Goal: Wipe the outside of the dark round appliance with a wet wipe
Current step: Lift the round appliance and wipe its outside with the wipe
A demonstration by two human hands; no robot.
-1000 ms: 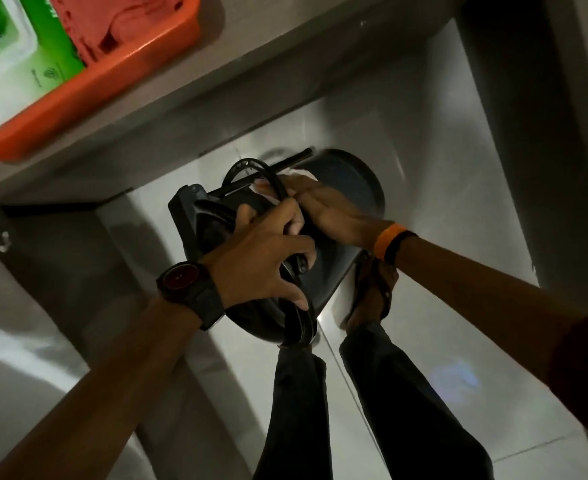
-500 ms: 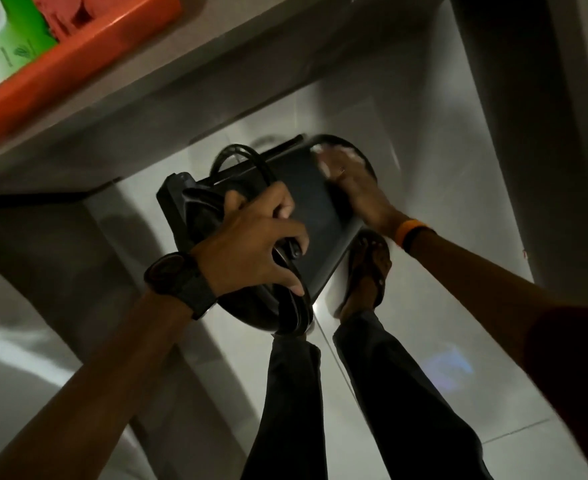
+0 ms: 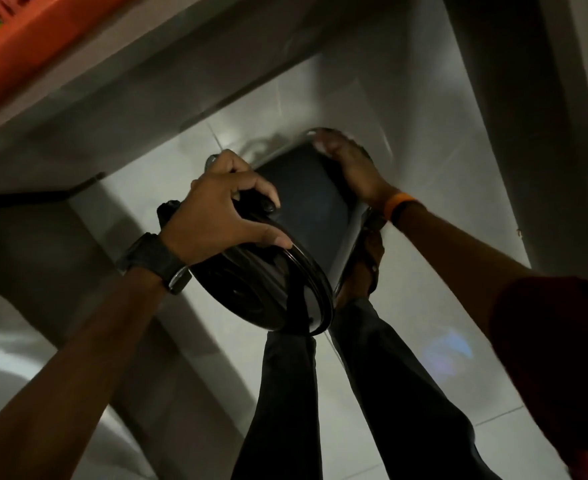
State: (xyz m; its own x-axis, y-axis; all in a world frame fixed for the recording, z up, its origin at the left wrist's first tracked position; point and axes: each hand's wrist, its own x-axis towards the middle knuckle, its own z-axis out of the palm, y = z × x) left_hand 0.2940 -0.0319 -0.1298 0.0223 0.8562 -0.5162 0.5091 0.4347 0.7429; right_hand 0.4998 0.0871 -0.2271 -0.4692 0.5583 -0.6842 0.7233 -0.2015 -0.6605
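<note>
The dark round appliance [image 3: 311, 216] is held on its side in the air above the floor, its glossy lid end toward me. My left hand [image 3: 223, 216] grips the lid end and the black cord bunched there. My right hand [image 3: 349, 168] lies flat on the far end of the body, pressing a pale wet wipe [image 3: 315, 142] against it. Most of the wipe is hidden under the fingers and blurred.
A grey tabletop edge [image 3: 154, 81] runs overhead at the upper left, carrying an orange tray [image 3: 19, 53]. Below are the pale tiled floor [image 3: 424, 306], my dark trouser legs [image 3: 382, 393] and a sandalled foot [image 3: 365, 268]. A dark upright panel [image 3: 514, 98] stands at the right.
My right hand has slid with the wipe from near the lid along the body to its far end. The appliance has turned slightly in my left hand.
</note>
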